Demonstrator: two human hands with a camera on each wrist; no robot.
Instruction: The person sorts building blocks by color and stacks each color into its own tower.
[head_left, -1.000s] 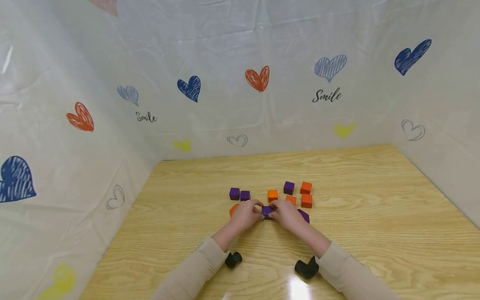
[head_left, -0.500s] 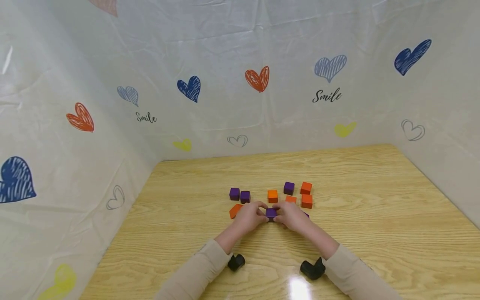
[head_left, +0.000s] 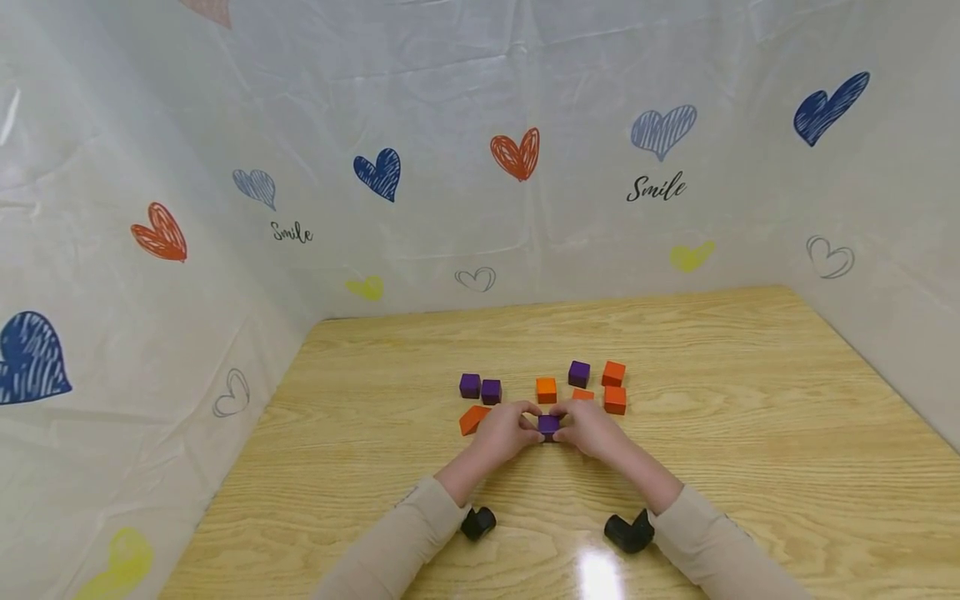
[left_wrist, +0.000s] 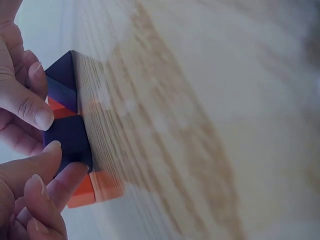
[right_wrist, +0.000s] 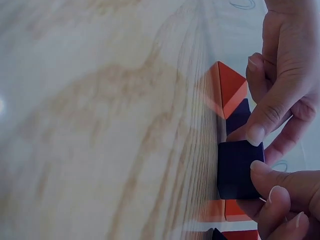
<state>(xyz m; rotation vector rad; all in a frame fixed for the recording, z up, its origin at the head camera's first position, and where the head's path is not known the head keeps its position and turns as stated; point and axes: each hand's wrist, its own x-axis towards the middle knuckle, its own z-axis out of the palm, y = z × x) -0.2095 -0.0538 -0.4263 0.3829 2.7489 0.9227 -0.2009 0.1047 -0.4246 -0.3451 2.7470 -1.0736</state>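
A purple cube (head_left: 549,424) sits on the wooden table between both hands. My left hand (head_left: 506,430) pinches it from the left side with thumb and fingers. From the opposite side my right hand (head_left: 592,428) grips the same cube, thumb on its near face. In the right wrist view the cube (right_wrist: 235,170) shows its dark near face low at the tabletop. An orange triangular prism (head_left: 472,419) lies just left of my left hand. A purple triangular prism (left_wrist: 64,77) stands beyond my right hand in the left wrist view, hidden by that hand in the head view.
Two purple cubes (head_left: 481,388) stand behind the left hand. An orange cube (head_left: 546,390) is behind the gripped one. Another purple cube (head_left: 579,373) and several red-orange cubes (head_left: 614,401) stand at the back right. A white curtain (head_left: 420,233) with hearts surrounds the wooden table (head_left: 720,358).
Both hands have moved a little to the right with the purple cube between them. The purple prism on the right has become covered by my right hand in the head view.
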